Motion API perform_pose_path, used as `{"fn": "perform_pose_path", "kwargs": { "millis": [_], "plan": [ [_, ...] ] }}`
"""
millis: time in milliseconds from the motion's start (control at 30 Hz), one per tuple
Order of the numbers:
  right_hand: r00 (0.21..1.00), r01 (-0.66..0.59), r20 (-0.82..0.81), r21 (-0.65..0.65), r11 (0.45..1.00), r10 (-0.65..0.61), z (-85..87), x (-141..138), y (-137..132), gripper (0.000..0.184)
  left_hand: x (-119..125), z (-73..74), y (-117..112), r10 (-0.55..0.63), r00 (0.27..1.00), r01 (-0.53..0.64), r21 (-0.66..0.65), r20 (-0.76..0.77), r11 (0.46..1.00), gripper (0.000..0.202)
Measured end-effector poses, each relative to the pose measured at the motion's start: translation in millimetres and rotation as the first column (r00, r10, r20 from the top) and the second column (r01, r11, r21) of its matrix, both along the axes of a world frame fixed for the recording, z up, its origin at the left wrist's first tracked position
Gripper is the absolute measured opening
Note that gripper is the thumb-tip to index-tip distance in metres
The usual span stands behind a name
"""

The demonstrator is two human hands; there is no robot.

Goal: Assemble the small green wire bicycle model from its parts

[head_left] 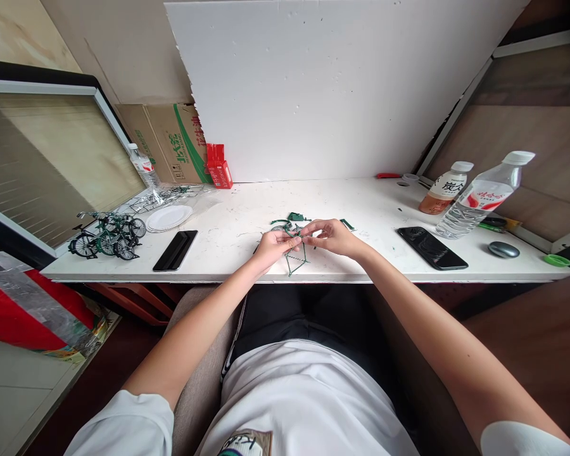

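Note:
Over the middle of the white table [370,209], both my hands meet on a small green toy bicycle frame [296,259]. My left hand [273,244] pinches the frame's top from the left, fingers closed. My right hand [330,235] pinches it from the right, fingers closed too. The thin frame hangs down from my fingertips toward the table's front edge. Loose green parts [294,218] lie on the table just beyond my hands, with another green piece [347,224] to their right.
Finished green model bicycles [107,235] stand at the left edge, near a white plate [169,217] and a black tray [175,249]. A black phone [432,247], two bottles [479,196], a grey mouse [503,249] and a green cap [557,259] sit right. A red box [220,170] and a cardboard box [171,142] stand behind.

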State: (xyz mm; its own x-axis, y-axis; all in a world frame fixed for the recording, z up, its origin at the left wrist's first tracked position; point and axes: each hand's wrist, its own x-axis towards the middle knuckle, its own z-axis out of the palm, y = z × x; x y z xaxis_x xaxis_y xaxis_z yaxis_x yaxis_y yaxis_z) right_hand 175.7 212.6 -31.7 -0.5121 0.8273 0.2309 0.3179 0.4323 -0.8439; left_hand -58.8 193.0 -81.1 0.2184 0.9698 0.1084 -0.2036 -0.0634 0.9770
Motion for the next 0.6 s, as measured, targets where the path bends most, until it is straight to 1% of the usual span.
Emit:
{"fn": "perform_pose_path", "kwargs": {
  "millis": [200,600],
  "plan": [
    [1.0,-0.021,0.007,-0.021,1.0,0.022,2.8,0.8,-1.5,0.039,-0.4,-0.7,1.2,0.002,1.0,-0.002,0.013,0.008,1.0,0.058],
    [0.999,0.039,-0.022,0.011,0.999,-0.039,-4.3,-4.9,-2.1,0.05,0.6,-2.2,1.1,-0.012,1.0,0.013,0.041,-0.025,0.999,0.057]
  ]
}}
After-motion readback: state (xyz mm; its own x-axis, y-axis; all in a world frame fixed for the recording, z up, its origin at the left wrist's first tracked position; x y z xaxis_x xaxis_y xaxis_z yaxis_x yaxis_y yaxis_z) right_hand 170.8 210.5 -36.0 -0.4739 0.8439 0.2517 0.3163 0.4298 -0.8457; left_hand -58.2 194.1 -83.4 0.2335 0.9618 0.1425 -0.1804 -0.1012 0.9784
